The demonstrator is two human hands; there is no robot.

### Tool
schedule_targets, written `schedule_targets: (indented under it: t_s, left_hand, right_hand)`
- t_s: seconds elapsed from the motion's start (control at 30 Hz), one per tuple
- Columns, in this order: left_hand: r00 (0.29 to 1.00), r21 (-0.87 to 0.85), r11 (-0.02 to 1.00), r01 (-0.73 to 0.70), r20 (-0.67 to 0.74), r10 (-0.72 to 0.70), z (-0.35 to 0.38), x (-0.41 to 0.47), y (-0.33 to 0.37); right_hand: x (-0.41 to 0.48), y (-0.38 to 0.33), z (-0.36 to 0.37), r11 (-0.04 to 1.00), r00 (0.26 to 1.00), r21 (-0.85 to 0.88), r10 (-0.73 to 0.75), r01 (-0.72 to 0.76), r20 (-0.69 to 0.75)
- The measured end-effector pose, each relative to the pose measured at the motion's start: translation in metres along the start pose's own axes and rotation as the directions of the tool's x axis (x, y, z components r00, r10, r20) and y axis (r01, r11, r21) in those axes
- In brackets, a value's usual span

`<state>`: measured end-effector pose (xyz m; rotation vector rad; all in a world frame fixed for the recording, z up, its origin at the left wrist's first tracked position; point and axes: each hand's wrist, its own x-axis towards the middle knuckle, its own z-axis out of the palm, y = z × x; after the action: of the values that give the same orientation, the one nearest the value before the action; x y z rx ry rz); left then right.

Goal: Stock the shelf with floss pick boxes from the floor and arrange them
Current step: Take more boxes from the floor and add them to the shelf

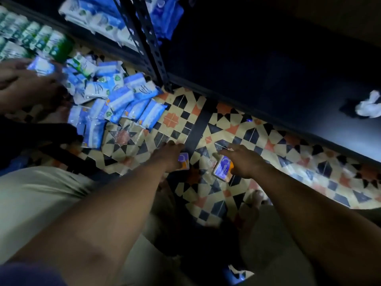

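Left hand (171, 156) fingers curl over a purple box (184, 162); right hand (245, 161) fingers pinch another box (223, 168) (labelled "Smooth").

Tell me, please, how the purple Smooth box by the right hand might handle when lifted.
The purple box looks flat-sided, so probably stiff and unlikely to roll. It is small beside the right hand, so likely light. Its glossy face may slide on the tiled floor.
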<state>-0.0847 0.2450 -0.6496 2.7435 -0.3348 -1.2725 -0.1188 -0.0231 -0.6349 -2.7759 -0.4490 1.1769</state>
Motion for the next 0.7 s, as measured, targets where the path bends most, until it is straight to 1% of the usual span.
schedule_targets:
  t_s: [0.07, 0.17, 0.2, 0.27, 0.37, 0.47, 0.53, 0.6, 0.63, 0.7]
  left_hand:
    - [1.000, -0.005, 1.000, 0.010, 0.018, -0.010, 0.006, 0.006, 0.000]
    - [0.999, 0.041, 0.999, 0.019, 0.036, -0.020, 0.018, 0.012, -0.001]
    - [0.999, 0.051, 0.998, 0.026, 0.034, -0.028, 0.022, 0.013, -0.002]
    - [0.999, 0.046, 0.998, 0.031, 0.029, -0.033, 0.027, 0.014, -0.003]
    - [0.999, -0.018, 1.000, 0.000, -0.052, -0.001, 0.025, 0.015, 0.000]
    - [0.982, -0.123, 0.992, -0.021, -0.190, -0.003, 0.020, 0.020, 0.002]
    - [0.968, -0.164, 0.984, -0.073, -0.249, 0.030, 0.015, 0.021, 0.005]
    - [0.962, -0.209, 0.971, -0.121, -0.265, 0.063, 0.011, 0.022, 0.007]
    - [0.963, -0.259, 0.956, -0.139, -0.262, 0.069, 0.008, 0.022, 0.009]
    - [0.969, -0.416, 0.894, -0.164, -0.239, 0.066, 0.007, 0.021, 0.010]
  right_hand:
    - [0.007, 0.000, 0.009, 0.999, 0.999, -0.043, -0.020, 0.021, 0.028]
    - [0.012, 0.001, 0.025, 0.991, 0.997, -0.122, -0.053, 0.060, 0.061]
    - [0.013, 0.002, 0.030, 0.987, 0.997, -0.148, -0.055, 0.062, 0.055]
    - [0.013, 0.003, 0.038, 0.990, 0.999, -0.136, -0.037, 0.037, 0.002]
    - [0.012, 0.004, 0.044, 0.998, 0.992, -0.046, 0.035, -0.041, -0.123]
    - [0.013, 0.005, 0.041, 0.990, 0.971, 0.098, 0.122, -0.104, -0.205]
    - [0.013, 0.005, 0.034, 0.969, 0.948, 0.215, 0.176, -0.120, -0.263]
    - [0.012, 0.006, 0.026, 0.919, 0.925, 0.378, 0.236, -0.113, -0.299]
    - [0.011, 0.007, 0.022, 0.895, 0.915, 0.434, 0.255, -0.101, -0.313]
    - [0.007, 0.009, 0.016, 0.867, 0.901, 0.494, 0.264, -0.066, -0.344]
